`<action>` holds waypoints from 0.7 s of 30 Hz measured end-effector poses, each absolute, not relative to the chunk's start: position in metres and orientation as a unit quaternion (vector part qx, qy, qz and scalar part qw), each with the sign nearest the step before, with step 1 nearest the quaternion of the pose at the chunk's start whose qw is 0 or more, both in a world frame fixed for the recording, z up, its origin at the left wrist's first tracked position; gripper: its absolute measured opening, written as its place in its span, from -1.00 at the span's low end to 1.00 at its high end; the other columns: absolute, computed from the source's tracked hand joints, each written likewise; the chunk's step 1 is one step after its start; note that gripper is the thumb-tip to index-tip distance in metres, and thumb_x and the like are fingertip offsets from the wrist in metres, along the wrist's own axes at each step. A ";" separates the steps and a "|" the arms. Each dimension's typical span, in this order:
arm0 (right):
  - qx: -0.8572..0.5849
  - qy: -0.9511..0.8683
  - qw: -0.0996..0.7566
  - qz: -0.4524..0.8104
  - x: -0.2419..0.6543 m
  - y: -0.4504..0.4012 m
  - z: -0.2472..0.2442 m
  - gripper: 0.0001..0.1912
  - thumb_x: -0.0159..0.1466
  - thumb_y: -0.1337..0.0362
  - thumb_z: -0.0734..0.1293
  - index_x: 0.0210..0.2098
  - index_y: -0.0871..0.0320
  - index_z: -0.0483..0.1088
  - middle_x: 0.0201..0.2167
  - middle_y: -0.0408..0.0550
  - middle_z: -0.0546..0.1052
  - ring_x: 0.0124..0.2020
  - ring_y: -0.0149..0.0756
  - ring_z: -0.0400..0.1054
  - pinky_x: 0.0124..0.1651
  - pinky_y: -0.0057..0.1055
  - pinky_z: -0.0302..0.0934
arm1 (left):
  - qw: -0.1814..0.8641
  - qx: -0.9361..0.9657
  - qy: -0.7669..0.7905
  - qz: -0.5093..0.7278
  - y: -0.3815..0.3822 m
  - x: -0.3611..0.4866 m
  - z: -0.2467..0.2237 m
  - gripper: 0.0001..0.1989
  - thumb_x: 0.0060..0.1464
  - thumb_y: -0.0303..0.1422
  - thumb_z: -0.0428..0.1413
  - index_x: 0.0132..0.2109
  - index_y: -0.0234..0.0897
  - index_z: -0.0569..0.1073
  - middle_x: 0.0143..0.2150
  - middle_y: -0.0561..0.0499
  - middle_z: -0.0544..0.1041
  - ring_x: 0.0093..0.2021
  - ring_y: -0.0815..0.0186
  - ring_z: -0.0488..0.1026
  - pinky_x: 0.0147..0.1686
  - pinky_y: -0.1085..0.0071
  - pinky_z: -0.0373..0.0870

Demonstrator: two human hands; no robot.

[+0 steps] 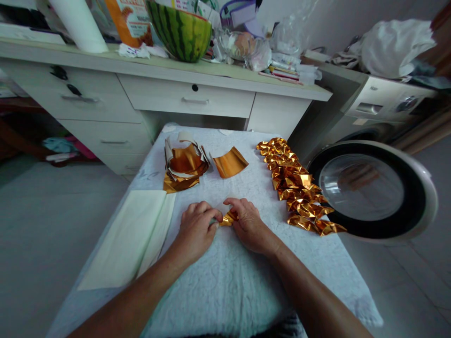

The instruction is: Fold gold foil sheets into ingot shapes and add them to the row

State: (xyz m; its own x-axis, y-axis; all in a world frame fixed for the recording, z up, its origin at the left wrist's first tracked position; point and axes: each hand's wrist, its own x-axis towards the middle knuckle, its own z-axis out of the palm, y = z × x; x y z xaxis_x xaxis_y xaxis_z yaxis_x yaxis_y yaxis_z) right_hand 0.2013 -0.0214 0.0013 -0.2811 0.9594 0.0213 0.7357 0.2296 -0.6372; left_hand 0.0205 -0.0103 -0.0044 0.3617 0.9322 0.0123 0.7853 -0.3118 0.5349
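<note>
Between my two hands, low over the cloth-covered table, is a small piece of gold foil paper (227, 219). My left hand (199, 224) pinches its left end, and my right hand (249, 224) grips its right end. Beyond them lies a curved gold sheet (230, 162). To its left, a curled stack of gold and white sheets (185, 162) stands on the cloth. Several folded gold foil pieces (299, 188) are lined up in overlapping rows on the right side.
Pale paper sheets (123, 234) lie at the table's left side. A counter (225, 72) behind holds a cut watermelon (179, 30), an orange bag (130, 21) and plastic bags. The open round door of a washing machine (369, 188) stands beside the table's right edge.
</note>
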 end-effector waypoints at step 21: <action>-0.590 -0.747 0.214 0.218 0.194 -0.022 -0.004 -0.46 0.16 0.51 0.23 0.12 0.13 0.18 -0.14 -0.01 0.39 -0.12 -0.19 0.22 -0.01 -0.23 0.10 | 0.202 0.798 0.541 0.172 -0.009 0.023 -0.006 -0.84 0.11 -0.45 0.06 -0.25 -0.13 0.52 -0.22 -0.01 0.46 -0.08 0.14 0.30 -0.09 0.20 0.22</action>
State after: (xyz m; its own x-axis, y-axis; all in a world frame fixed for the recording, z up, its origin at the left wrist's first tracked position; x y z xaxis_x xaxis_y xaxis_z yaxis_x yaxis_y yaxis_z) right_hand 0.1939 -0.0218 -0.0043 -0.2117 0.9753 0.0630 0.7884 0.2085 -0.5787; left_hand 0.0228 -0.0093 -0.0062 0.3547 0.9334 0.0547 0.7945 -0.3318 0.5086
